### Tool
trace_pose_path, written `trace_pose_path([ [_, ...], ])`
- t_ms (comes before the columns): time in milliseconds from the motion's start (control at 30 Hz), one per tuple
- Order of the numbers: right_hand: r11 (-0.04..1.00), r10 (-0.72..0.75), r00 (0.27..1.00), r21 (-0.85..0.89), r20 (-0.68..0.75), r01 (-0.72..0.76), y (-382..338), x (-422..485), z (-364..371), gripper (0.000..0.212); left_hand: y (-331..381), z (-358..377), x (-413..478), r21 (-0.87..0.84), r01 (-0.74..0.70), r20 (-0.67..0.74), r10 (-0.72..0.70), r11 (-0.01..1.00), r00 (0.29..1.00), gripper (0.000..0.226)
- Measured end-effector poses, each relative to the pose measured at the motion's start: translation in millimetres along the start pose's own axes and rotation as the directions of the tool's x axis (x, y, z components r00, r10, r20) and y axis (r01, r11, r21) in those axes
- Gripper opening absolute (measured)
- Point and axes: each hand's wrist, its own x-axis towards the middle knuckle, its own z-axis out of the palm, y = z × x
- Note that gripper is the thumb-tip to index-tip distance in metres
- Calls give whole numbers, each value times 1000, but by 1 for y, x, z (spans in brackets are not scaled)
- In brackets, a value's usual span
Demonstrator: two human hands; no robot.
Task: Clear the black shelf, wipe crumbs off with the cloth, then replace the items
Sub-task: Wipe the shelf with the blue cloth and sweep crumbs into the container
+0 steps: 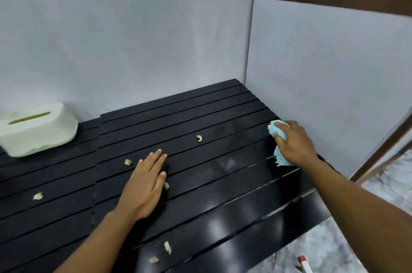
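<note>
Black slats make up the shelf (200,121), and they run left to right across our view, from the tissue box (38,130) at the far left to the grey wall on the right. We count that direction as the long axis, so a wipe along the grooves would travel leftward from the corner.

Our right hand (294,143) sits at the far right end of the shelf, against the wall, fingers curled closed around the blue cloth (281,160) and pressing it onto the slats. Our left hand (145,183) lies flat and open on the middle of the shelf, holding nothing.

Every crumb we can see lies to the left of the cloth. The nearest is the curled crumb (199,138), between the two hands. The others are scattered around and nearer than the left hand, which we judge will have to lift clear.
</note>
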Motion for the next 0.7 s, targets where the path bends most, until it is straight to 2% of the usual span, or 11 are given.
trace_pose_path([
  [67, 999, 39, 998, 0, 49, -39, 13, 9, 5, 48, -4, 6, 5, -6, -3, 2, 3, 1000, 1000, 69],
  [233, 999, 48, 999, -4, -18, -48, 3, 9, 25, 48, -4, 10, 11, -53, 15, -27, -17, 998, 999, 67],
  [333, 998, 3, 999, -59, 35, -1, -1, 13, 30, 50, -3, 11, 12, -20, 9, -33, -10, 1000, 999, 66],
  [467, 996, -67, 995, -50, 74, 70, -18, 7, 41, 50, 0, 10, 11, -11, 18, -27, -18, 1000, 999, 68],
  [700, 972, -232, 967, 9, 108, 233, -106, -38, 71, 43, 7, 6, 7, -1, 32, -11, -32, 999, 999, 71],
])
